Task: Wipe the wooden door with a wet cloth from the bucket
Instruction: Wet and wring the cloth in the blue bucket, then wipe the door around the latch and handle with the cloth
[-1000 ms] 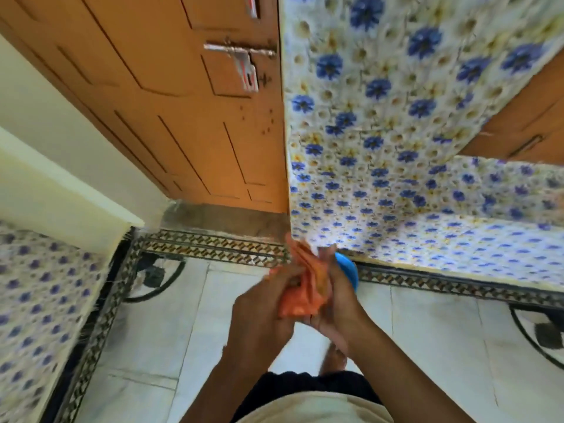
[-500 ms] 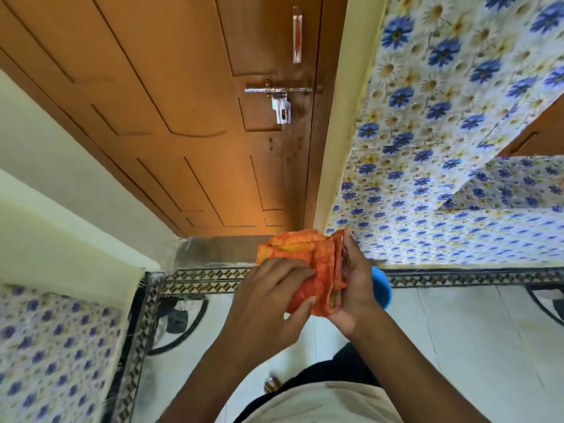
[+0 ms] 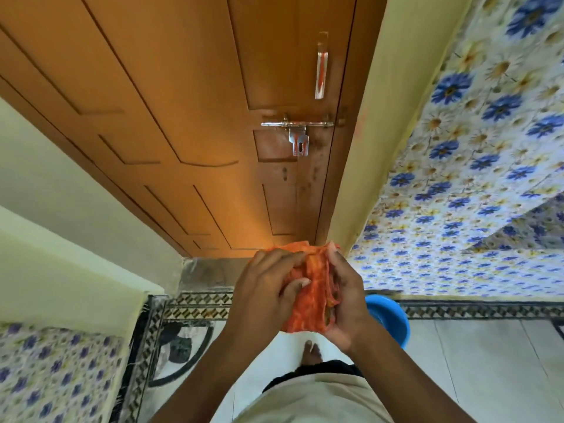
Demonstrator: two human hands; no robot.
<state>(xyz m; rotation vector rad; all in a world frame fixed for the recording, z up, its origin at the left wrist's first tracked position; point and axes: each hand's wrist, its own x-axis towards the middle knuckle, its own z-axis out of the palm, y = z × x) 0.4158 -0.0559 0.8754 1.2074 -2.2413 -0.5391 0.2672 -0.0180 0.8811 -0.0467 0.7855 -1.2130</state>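
Note:
An orange cloth [image 3: 311, 288] is bunched and folded between both my hands in front of my waist. My left hand [image 3: 265, 288] presses its fingers over the cloth's left side, and my right hand [image 3: 345, 297] cups its right edge. The wooden door [image 3: 195, 117] stands straight ahead, brown and panelled, with a metal latch [image 3: 297, 129] and a handle [image 3: 322, 68] near its right edge. A blue bucket [image 3: 389, 319] sits on the floor just right of my right hand, partly hidden by it.
A pale yellow door frame [image 3: 366, 148] borders the door on the right, then a wall with blue flower tiles [image 3: 473, 178]. A pale wall [image 3: 45, 209] juts out at the left. The floor [image 3: 488, 377] is light tile with a patterned border. My foot [image 3: 311, 354] shows below the cloth.
The view has tilted up and to the left, so more of the door shows. My hands have kept folding the cloth between them, and the bucket now shows further to the right.

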